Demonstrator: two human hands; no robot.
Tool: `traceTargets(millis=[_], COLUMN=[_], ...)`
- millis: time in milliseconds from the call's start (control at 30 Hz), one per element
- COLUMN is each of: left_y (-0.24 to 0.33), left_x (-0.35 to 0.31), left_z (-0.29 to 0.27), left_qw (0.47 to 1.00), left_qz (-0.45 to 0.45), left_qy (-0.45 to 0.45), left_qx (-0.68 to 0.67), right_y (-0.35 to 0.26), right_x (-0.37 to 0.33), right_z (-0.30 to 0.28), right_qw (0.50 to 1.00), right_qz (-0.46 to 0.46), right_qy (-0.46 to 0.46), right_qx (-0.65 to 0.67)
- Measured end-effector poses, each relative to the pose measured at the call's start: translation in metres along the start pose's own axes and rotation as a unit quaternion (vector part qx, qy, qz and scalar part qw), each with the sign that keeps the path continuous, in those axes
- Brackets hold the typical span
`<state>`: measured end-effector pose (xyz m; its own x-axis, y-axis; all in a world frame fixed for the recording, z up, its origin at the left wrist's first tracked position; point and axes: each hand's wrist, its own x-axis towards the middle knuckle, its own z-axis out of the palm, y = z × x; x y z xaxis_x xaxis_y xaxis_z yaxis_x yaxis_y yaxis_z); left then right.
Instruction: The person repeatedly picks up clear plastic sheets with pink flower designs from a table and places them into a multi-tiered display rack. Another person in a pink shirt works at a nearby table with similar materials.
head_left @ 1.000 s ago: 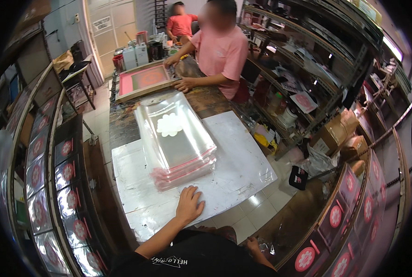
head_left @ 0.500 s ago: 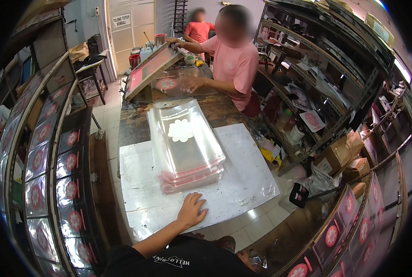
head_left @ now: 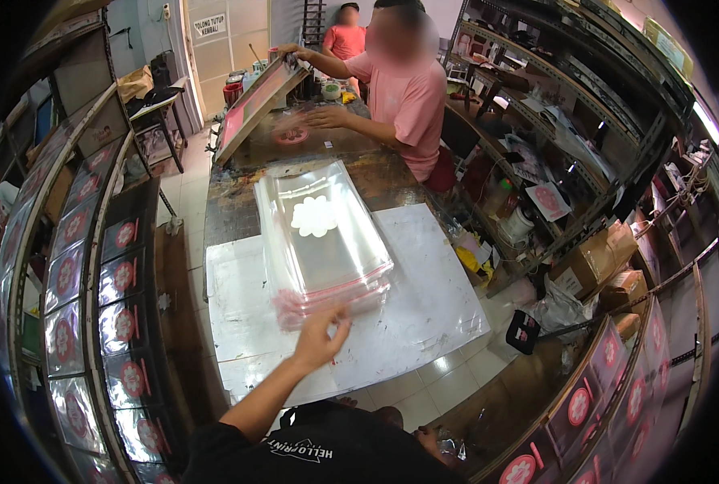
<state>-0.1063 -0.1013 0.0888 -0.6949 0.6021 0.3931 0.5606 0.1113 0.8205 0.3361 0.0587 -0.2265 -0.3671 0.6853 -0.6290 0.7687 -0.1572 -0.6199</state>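
Note:
A stack of clear plastic bags (head_left: pixel 327 258) with reddish near edges lies on a white sheet (head_left: pixel 424 323) on the table. My left hand (head_left: pixel 317 343) reaches to the near edge of this stack, fingers and thumb apart. The fingertips are slightly blurred, so I cannot tell whether they touch the bags. On the stack shows a white flower shape (head_left: pixel 315 216). Low in the picture, my right hand (head_left: pixel 429 440) is only partly seen, beside crumpled clear plastic (head_left: pixel 453 448). Its fingers are mostly hidden.
Across the table a co-worker (head_left: pixel 404 89) props up a tilted printing screen (head_left: pixel 258 109), the other hand over a red flower print (head_left: pixel 291 135). Racks of printed sheets (head_left: pixel 125 327) flank me on the left, more (head_left: pixel 579 407) at the lower right. Cardboard boxes (head_left: pixel 593 262) sit at right.
My left hand has moved forward from the white sheet to the near edge of the bag stack. The co-worker's free hand has shifted left and away, over the print.

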Motion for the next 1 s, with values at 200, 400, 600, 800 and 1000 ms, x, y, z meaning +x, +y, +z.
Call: traceTargets(millis=[200,400,600,800,1000], left_y=[0.008,-0.018,-0.054,0.016,0.076], left_x=[0.115,0.204,0.217,0.133,0.06], left_z=[-0.048,-0.059,-0.034,0.039,0.121], left_qw=[0.956,0.813,0.818,0.855,0.852], left_qz=[0.135,0.203,0.132,0.253,0.301], left_qy=[0.146,0.151,-0.134,-0.133,-0.204], left_qx=[0.215,0.525,0.544,0.434,0.376], right_y=[-0.059,-0.04,-0.019,-0.05,-0.228], right_x=[-0.028,-0.027,-0.046,-0.05,-0.123], right_z=[-0.008,-0.007,0.0,0.004,-0.067], right_qw=[0.997,0.995,0.992,0.945,0.795], right_qz=[0.049,0.057,0.079,0.031,-0.232], right_qy=[0.003,0.022,0.027,0.05,-0.165], right_qx=[0.061,0.076,0.096,0.322,0.536])
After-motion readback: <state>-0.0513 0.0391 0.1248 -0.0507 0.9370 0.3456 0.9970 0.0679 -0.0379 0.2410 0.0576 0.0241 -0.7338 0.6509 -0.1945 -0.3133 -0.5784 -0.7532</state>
